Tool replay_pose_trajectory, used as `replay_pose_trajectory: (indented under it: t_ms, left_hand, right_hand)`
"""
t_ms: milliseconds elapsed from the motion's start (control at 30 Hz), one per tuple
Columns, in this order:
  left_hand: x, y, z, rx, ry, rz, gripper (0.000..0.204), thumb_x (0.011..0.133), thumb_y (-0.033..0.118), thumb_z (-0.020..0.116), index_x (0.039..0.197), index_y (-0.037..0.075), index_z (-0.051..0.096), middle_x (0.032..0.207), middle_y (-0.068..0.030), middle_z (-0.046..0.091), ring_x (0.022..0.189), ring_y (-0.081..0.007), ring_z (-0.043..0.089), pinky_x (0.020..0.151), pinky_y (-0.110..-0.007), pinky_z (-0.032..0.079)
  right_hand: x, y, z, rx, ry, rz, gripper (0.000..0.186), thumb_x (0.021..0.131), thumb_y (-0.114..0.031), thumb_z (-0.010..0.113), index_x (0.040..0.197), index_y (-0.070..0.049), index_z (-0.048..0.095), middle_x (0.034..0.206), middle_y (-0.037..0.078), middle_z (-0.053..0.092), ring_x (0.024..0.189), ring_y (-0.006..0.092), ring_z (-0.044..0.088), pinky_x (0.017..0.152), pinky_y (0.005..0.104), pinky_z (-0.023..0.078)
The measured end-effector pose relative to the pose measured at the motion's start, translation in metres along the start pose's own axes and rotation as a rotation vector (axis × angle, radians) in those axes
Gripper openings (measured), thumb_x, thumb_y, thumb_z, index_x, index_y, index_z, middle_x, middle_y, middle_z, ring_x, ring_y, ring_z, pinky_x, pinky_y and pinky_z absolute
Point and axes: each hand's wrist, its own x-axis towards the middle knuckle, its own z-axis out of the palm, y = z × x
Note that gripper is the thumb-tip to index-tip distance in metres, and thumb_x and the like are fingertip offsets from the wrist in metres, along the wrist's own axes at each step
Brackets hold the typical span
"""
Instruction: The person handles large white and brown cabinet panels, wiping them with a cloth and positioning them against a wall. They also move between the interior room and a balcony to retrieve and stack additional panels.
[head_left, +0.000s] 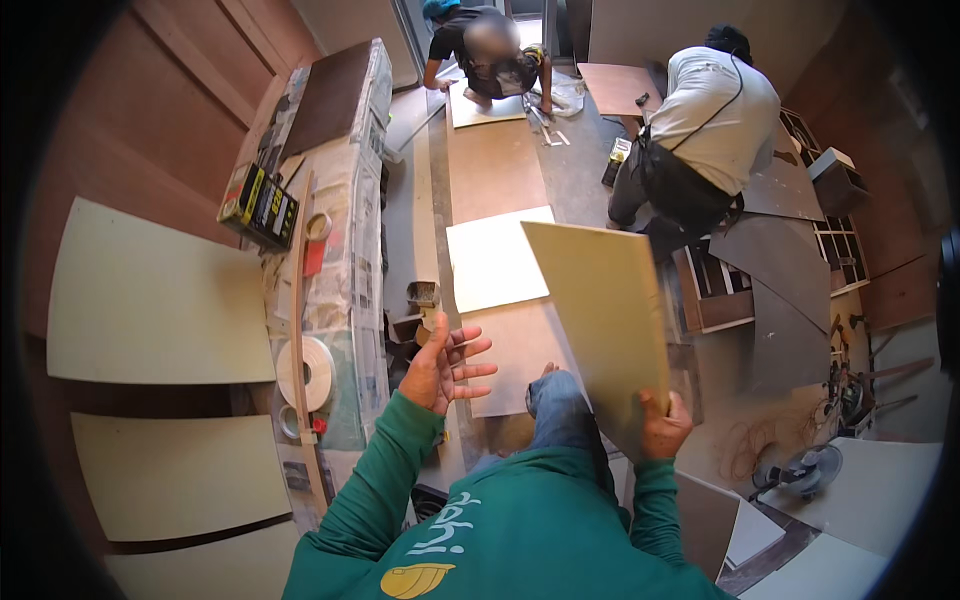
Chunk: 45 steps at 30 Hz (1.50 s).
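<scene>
My right hand [664,426] grips the lower corner of a cream laminate panel [600,320], which is tilted upright in front of me. My left hand [445,365] is held open in the air with its fingers spread, holding nothing, left of the panel. Below both hands lie a cream board [495,258] and a brown board [520,355] on the floor. My knee in blue jeans [558,400] shows between my green sleeves.
A wrapped bench [345,250] on the left carries a roll of white edge tape [307,372], a yellow-black box [258,205] and a wooden strip. Cream panels [150,290] lean at the left. Two people work at the back, one crouching [700,130], one kneeling [490,55]. A circular saw [805,470] lies at the right.
</scene>
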Motion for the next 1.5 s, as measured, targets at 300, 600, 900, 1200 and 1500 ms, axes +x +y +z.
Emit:
replay_pose_trajectory:
  t_ms: [300,600,900,1200,1500]
  left_hand:
    - [0.052,0.148,0.012,-0.275,0.140,-0.182,0.124,0.069,0.094,0.050,0.136,-0.009,0.035,0.124,-0.0316,0.054,0.103,-0.0471,0.067,0.075,-0.051,0.063]
    - [0.052,0.214,-0.048,-0.350,0.371,0.198,0.078,0.085,0.060,0.065,0.126,-0.005,0.053,0.109,-0.0226,0.067,0.095,-0.0317,0.070,0.085,-0.042,0.059]
    - [0.060,0.278,-0.074,-0.423,0.368,0.125,0.051,0.079,0.014,0.065,0.124,-0.007,0.050,0.109,-0.0202,0.062,0.100,-0.0341,0.066,0.099,-0.044,0.052]
    - [0.017,0.401,-0.018,-0.255,0.363,0.541,0.052,0.074,0.006,0.060,0.123,-0.011,0.050,0.103,-0.0213,0.063,0.087,-0.0263,0.070,0.082,-0.036,0.060]
    - [-0.009,0.482,-0.058,0.166,0.553,0.831,0.068,0.065,0.027,0.064,0.122,-0.007,0.052,0.096,-0.0213,0.063,0.081,-0.0268,0.069,0.072,-0.035,0.058]
  right_hand:
    - [0.103,-0.091,0.069,-0.188,-0.253,-0.421,0.039,0.074,-0.029,0.089,0.101,-0.004,0.074,0.086,0.013,0.074,0.076,0.0302,0.069,0.070,0.0373,0.054]
    - [0.157,-0.143,0.163,-0.061,-0.565,-0.753,0.039,0.065,-0.007,0.081,0.102,-0.004,0.071,0.096,0.015,0.075,0.084,0.0318,0.071,0.074,0.0381,0.057]
    - [0.214,-0.162,0.256,-0.091,-0.712,-0.793,0.046,0.065,0.002,0.069,0.110,-0.005,0.069,0.107,0.016,0.074,0.096,0.0318,0.072,0.085,0.0384,0.058]
    - [0.282,-0.256,0.308,-0.278,-0.636,-0.846,0.074,0.078,-0.035,0.075,0.143,-0.009,0.048,0.152,0.023,0.039,0.145,0.0390,0.033,0.119,0.0541,0.020]
    - [0.535,-0.165,0.438,0.679,-1.106,0.621,0.133,0.069,-0.094,0.052,0.156,0.000,0.017,0.156,0.026,0.028,0.137,0.0437,0.040,0.111,0.0599,0.035]
